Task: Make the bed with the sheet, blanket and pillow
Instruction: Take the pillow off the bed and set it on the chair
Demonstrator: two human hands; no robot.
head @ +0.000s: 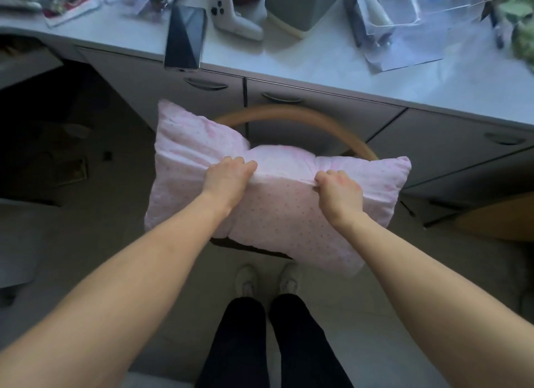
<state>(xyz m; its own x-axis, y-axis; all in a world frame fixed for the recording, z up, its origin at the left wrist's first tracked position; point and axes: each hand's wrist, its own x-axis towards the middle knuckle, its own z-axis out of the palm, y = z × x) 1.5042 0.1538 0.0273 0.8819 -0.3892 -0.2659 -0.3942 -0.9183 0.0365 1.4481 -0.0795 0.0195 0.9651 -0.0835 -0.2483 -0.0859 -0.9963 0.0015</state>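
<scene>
Pillow [277, 214]: one, pink with small dots, held up in front of me over the chair, long side running left to right. I can't tell if it rests on the seat.
Left hand [228, 179]: fingers curled over the pillow's top fold, gripping cloth left of the middle.
Right hand [339, 192]: clenched on the same fold, right of the middle.
Hands: two, both on the pillow, set apart along the fold.
Chair [289, 113]: one, curved wooden back rail rising behind the pillow. A dark seat edge shows under the pillow's lower edge.
Desk [289, 66]: one, pale top, just beyond the chair.
Handles [205, 84]: I count three on the drawer fronts.
Phone [186, 37]: one, dark, lying at the desk's near edge.
Controller [231, 17]: one, white, just right of the phone.
Clutter: clear plastic packaging and a grey-green box further back, too blurred for me to name.
Shoes [247, 280]: two, white, on the floor below the pillow.
In the way: chair stands between me and the desk, and the pillow hides most of the seat.
</scene>
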